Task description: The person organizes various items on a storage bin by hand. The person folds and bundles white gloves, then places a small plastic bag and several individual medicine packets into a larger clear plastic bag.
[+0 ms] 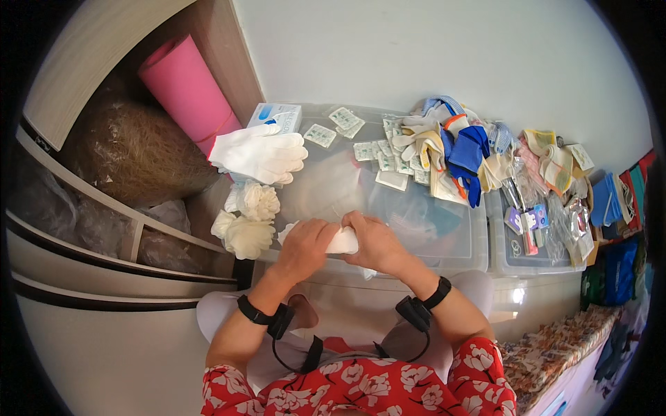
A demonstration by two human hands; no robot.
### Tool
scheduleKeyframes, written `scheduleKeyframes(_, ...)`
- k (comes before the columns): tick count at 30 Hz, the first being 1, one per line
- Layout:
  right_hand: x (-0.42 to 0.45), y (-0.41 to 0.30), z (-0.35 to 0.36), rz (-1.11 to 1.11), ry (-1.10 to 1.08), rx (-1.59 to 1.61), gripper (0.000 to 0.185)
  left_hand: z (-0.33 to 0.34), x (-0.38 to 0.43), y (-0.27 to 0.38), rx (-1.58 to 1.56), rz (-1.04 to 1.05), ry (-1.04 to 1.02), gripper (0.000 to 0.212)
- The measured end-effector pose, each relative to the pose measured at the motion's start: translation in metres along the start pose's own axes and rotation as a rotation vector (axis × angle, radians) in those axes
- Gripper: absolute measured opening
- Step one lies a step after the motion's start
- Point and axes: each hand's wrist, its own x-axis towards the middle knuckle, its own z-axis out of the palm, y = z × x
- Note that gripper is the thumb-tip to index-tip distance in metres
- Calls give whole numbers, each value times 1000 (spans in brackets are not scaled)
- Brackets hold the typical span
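Both my hands hold a small white bundle of soft, cloth-like material (343, 241) above the front edge of a plastic storage box lid (333, 197). My left hand (307, 244) grips its left part, and a white end sticks out beyond the fingers. My right hand (375, 243) pinches the right end. To the left lie a stack of white knit gloves (257, 153) and several ruffled white and cream bundles (244, 234). Behind the gloves is a disposable glove box (276, 117). Small printed packets (320, 135) lie on the lid's far side.
A pile of mixed gloves (463, 151) covers the lid's back right. A second box lid (541, 265) at right bears plastic wraps and small boxes. An open cabinet at left holds a rolled pink mat (187, 88) and a bag of brown fibre (140, 151). A wall stands behind.
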Motion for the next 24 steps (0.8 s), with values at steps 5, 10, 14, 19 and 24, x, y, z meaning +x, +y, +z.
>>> scheduleKeyframes(5,3,12,0,-90,-130,115,52,-5,1,0,16,123,42,40)
scheduleKeyframes(10,3,6,-6,-62,-214,202,53,-17,4,-4,142,196,96,33)
scheduleKeyframes(14,4,2,-14,-26,-386,497,53,-23,6,-6,136,192,113,35)
scheduleKeyframes(19,5,4,2,58,-246,614,50,-20,5,-13,-52,54,100,42)
scheduleKeyframes(24,7,0,0,178,-110,890,42,-2,0,3,-478,-341,-25,45)
